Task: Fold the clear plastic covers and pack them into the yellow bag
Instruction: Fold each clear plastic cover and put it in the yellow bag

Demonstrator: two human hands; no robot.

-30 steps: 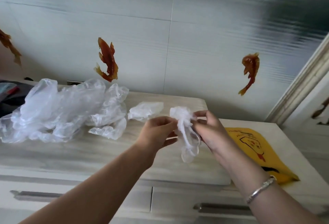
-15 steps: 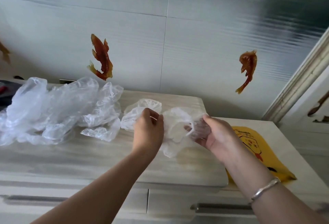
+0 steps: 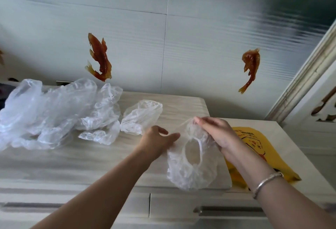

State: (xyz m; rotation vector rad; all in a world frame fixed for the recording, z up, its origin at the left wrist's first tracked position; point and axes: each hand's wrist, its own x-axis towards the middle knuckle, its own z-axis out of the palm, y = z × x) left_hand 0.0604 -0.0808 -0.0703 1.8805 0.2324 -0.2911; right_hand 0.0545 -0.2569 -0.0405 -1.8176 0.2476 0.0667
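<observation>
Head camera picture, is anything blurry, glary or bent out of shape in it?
Head view: the wide lens bows the door frame and cabinet edges; a glossy sheen darkens the wall at upper right; both hands, left hand and right hand, look slightly soft; the clear cover they hold stays readable.

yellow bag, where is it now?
Head view, right side: the yellow bag lies flat on the cabinet top, partly under the right forearm, just right of the held clear cover.
</observation>
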